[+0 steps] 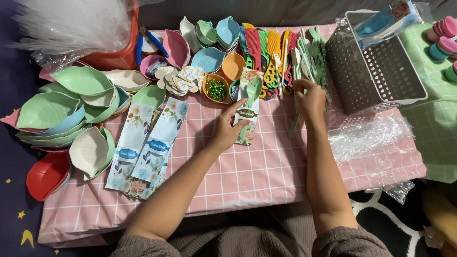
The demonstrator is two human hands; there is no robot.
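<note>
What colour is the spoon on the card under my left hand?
Light green spoon; clearest in the head view.

A home packing spot: a low pink checked table (266, 171) crowded with leaf-shaped plates (71, 109), combs (259, 47) and floral sleeves (143, 143).

Green plastic spoon (253, 90) on floral printed sleeve (247, 112), upright on pink checked cloth
</note>
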